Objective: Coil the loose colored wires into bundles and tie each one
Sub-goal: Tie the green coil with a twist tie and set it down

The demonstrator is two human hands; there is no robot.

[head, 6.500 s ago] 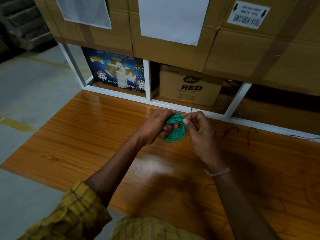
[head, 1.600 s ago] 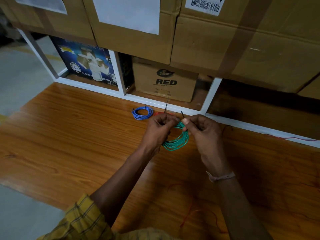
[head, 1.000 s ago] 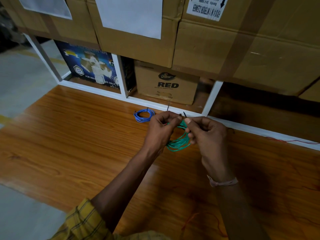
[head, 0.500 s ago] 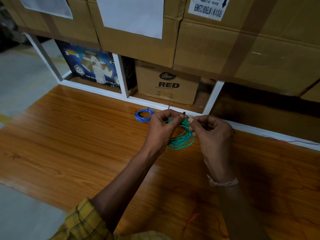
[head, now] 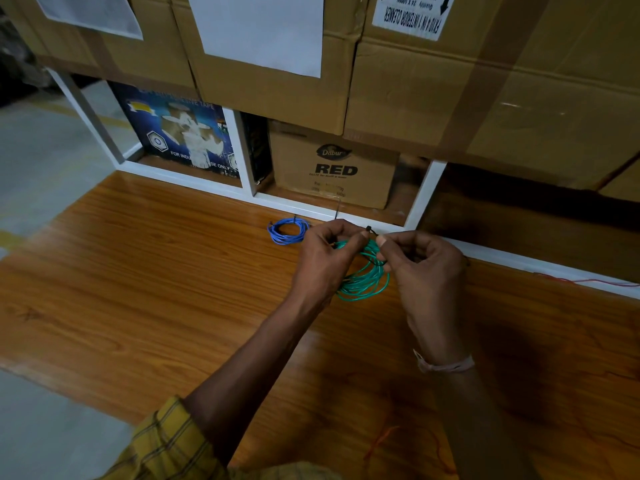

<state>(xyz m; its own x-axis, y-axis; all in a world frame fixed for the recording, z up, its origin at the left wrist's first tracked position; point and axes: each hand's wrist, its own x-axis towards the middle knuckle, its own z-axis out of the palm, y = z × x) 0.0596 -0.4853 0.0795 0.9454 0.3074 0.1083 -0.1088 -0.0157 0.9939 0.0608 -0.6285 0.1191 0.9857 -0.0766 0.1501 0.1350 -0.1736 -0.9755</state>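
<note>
A green wire coil [head: 365, 280] hangs between my two hands above the wooden table [head: 156, 289]. My left hand [head: 325, 259] grips the coil's upper left side. My right hand [head: 424, 271] pinches a thin black tie [head: 371, 231] at the coil's top right; the tie's tail sticks up past my left fingers. A tied blue wire coil [head: 288, 231] lies flat on the table just left of my left hand. Loose red wire [head: 585, 280] runs along the back right edge, and an orange wire [head: 381, 439] lies near the front.
A white shelf frame [head: 427, 194] stands at the table's back edge, holding a brown "RED" carton [head: 334, 168] and a blue tape box [head: 180, 136]. Large cardboard boxes [head: 502, 81] overhang above. Grey floor [head: 41, 161] lies to the left.
My hands and the green coil have stayed in place over the last second, with the fingers working the black tie at the coil's top. Since 6.5 s ago the view shifted, showing the blue coil.
</note>
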